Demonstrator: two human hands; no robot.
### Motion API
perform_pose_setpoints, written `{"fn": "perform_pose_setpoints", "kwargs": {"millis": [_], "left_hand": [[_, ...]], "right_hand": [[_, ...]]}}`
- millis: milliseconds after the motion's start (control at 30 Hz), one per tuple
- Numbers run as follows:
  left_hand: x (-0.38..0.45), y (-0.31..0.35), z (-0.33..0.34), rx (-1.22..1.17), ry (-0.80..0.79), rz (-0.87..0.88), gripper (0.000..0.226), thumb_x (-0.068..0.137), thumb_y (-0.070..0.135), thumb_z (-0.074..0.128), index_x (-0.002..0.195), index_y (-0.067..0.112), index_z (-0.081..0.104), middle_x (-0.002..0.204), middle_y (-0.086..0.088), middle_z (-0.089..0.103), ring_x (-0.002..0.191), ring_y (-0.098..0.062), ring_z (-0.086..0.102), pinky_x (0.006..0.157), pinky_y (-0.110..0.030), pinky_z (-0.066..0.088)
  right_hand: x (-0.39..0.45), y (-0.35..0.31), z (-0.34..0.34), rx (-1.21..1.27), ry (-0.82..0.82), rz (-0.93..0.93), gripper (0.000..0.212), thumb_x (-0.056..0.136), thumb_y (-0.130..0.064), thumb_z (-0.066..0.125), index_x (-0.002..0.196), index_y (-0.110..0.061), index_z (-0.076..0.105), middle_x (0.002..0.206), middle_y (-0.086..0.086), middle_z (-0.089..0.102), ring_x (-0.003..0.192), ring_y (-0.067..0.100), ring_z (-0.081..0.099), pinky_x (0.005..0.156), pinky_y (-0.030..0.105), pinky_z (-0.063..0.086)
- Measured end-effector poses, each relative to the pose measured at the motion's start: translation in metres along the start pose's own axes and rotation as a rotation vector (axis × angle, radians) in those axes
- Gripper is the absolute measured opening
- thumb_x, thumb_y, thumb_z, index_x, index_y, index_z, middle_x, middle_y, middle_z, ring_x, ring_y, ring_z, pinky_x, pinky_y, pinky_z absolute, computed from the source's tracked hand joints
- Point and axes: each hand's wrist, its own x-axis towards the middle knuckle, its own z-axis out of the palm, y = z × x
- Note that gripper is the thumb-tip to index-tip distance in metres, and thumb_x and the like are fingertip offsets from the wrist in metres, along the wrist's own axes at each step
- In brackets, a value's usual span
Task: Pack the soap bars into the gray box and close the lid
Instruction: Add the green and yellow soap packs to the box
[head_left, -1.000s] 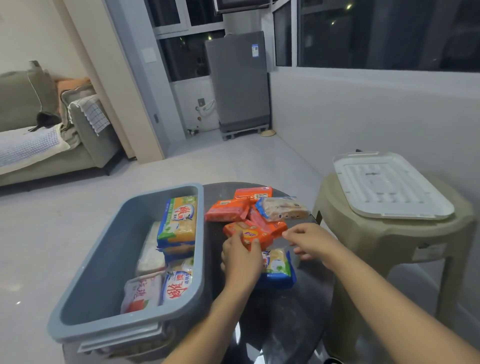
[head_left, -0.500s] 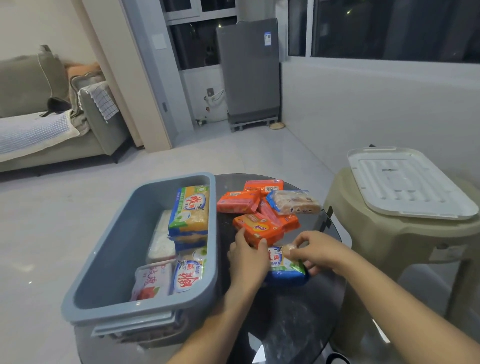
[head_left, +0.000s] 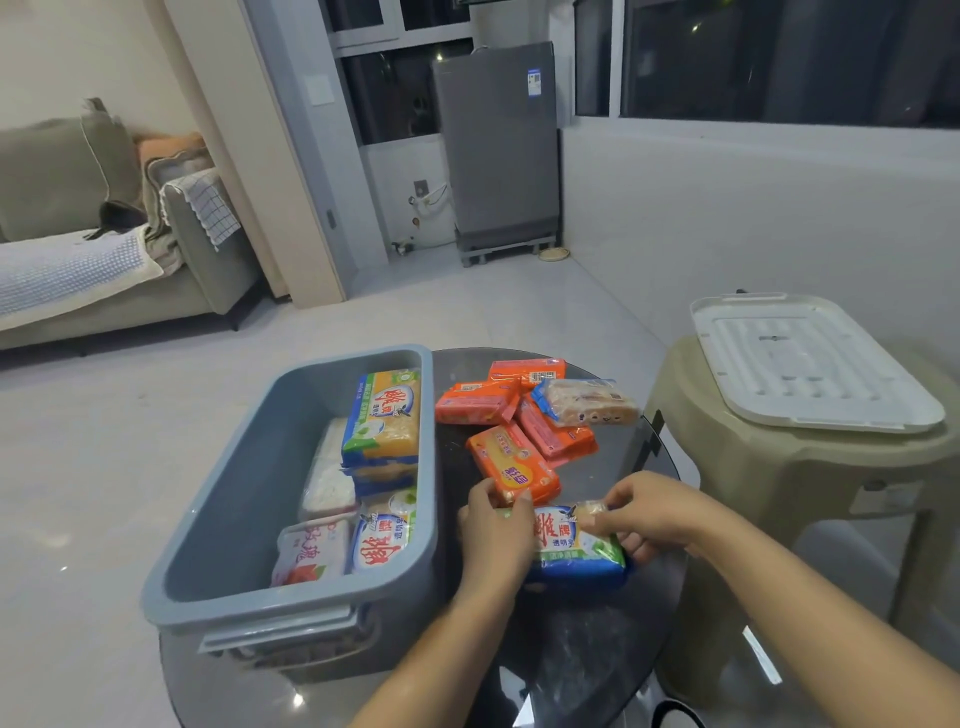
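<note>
Both hands are clasping the blue soap pack (head_left: 576, 545): left hand (head_left: 496, 535) gripping its nine-o'clock end, right hand (head_left: 649, 517) seemingly pinching the three-o'clock end; the gray box (head_left: 291, 605) is sitting at nine o'clock, nearer the left.

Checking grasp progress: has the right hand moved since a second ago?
Yes. The right hand came toward the gray box, onto the blue-wrapped soap bar.

The left hand (head_left: 496, 538) covers the left end of the blue soap pack (head_left: 579, 545). Both arms run off the bottom edge. Print on the orange soap bars (head_left: 511, 462) is too small to read. The sofa (head_left: 78, 249) is cut off at the left edge.
</note>
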Motion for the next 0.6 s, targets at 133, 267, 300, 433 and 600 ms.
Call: {"fn": "perform_pose_setpoints", "kwargs": {"millis": [133,267,300,433,600], "left_hand": [[-0.003,0.003,-0.002,-0.101,0.033,0.041,0.043,0.089,0.019,0.057,0.131,0.017,0.049,0.127,-0.006,0.058,0.11,-0.022,0.061,0.096,-0.045,0.05],[-0.004,0.012,-0.003,-0.176,0.054,0.123,0.043,0.088,0.012,0.06,0.129,0.016,0.051,0.117,-0.003,0.061,0.105,-0.015,0.061,0.095,-0.038,0.051],[-0.004,0.014,-0.004,-0.188,0.054,0.148,0.042,0.087,0.011,0.062,0.127,0.016,0.052,0.114,-0.002,0.063,0.103,-0.013,0.062,0.095,-0.036,0.051],[-0.001,0.018,-0.003,-0.23,0.019,0.266,0.032,0.086,0.01,0.064,0.115,0.019,0.059,0.108,0.001,0.067,0.098,-0.006,0.064,0.091,-0.032,0.054],[0.008,0.024,0.001,-0.3,-0.046,0.29,0.03,0.086,0.019,0.066,0.115,0.022,0.06,0.106,0.007,0.068,0.096,-0.005,0.066,0.066,-0.013,0.055]], "right_hand": [[-0.003,0.005,-0.004,0.118,0.013,-0.022,0.02,0.078,-0.035,0.071,0.085,-0.017,0.066,0.069,-0.006,0.073,0.058,0.007,0.07,0.047,0.017,0.05],[-0.006,0.008,-0.006,0.202,-0.109,-0.018,0.034,0.075,-0.04,0.072,0.097,-0.015,0.068,0.08,0.0,0.076,0.07,0.014,0.073,0.053,0.022,0.055],[-0.006,0.009,-0.006,0.219,-0.142,-0.011,0.039,0.073,-0.043,0.073,0.098,-0.013,0.069,0.084,0.003,0.077,0.073,0.016,0.073,0.054,0.024,0.056],[-0.008,0.008,-0.01,0.24,-0.206,-0.02,0.058,0.06,-0.052,0.076,0.098,-0.01,0.069,0.089,0.008,0.075,0.066,0.014,0.068,0.056,0.024,0.055],[-0.015,0.009,-0.025,0.286,-0.163,-0.045,0.063,0.055,-0.052,0.077,0.097,-0.007,0.064,0.086,0.01,0.074,0.061,0.015,0.065,0.051,0.023,0.053]]}}
